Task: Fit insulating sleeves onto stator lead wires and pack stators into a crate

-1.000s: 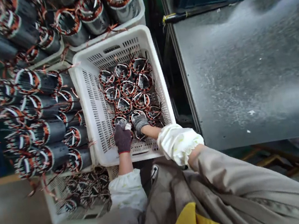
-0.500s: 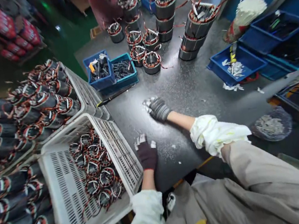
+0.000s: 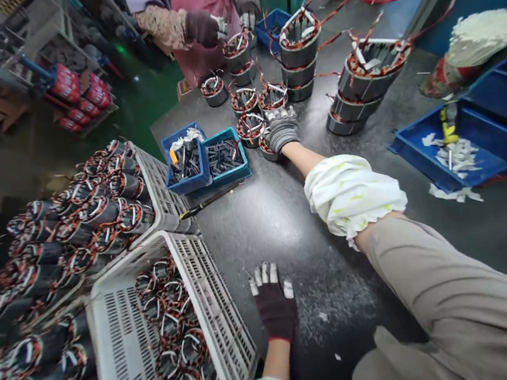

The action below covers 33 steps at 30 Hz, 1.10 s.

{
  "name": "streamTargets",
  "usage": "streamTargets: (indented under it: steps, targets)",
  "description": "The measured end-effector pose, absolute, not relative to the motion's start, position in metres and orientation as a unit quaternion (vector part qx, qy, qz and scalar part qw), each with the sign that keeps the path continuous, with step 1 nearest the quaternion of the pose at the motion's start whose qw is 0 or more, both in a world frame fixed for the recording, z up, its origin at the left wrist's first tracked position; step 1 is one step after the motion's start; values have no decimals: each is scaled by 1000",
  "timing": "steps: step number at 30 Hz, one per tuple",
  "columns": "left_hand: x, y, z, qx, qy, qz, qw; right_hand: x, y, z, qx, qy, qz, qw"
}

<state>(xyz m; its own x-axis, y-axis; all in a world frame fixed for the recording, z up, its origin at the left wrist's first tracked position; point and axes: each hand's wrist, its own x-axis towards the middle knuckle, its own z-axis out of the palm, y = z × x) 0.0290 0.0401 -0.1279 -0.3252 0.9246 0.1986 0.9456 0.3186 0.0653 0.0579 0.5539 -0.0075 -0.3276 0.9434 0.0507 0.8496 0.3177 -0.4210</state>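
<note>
My right hand [image 3: 281,130], in a grey glove with white fingertips, lies at the far side of the dark speckled worktable [image 3: 251,235]. It touches a small copper-wound motor stator [image 3: 268,150], partly hidden under the glove, and other stators [image 3: 247,115] stand beside it. Whether it grips that stator I cannot tell. My left hand [image 3: 274,304], in a maroon glove with white fingertips, rests near the table's front with its fingers apart, holding nothing. Next to it stands a white slatted crate [image 3: 130,354] of wired stators [image 3: 173,322].
Stacked stators [image 3: 303,55] [image 3: 364,84] stand at the far right of my right hand. Blue trays of parts [image 3: 185,162] [image 3: 467,152] and a white bundle [image 3: 482,35] lie about. A co-worker's gloved hand [image 3: 203,29] works at the far edge. More stators fill crates [image 3: 152,186] on the left.
The view has tilted up, away from the crate. My right hand has moved farther across the table to the stators, and my left hand has moved off the crate's rim onto the table.
</note>
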Motion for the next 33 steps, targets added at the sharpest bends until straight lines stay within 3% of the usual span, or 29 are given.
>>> streamTargets:
  steps: [6,10,16,25,30,33]
  targets:
    - [27,53,-116,-581,-807,-104,38,29,617,-23,-590,-784,143,127]
    - [30,50,-108,-583,-807,-96,24,29,648,-31,-594,-775,193,103]
    - [28,50,-108,-584,-806,-92,25,32,646,-19,-604,-758,232,85]
    - [27,57,-120,-580,-809,-91,24,86,543,-14,-655,-733,174,49]
    - [15,60,-129,-577,-802,-155,-6,117,440,-15,-668,-722,181,24]
    - [16,59,-130,-577,-783,-231,34,128,373,-17,-668,-719,192,16]
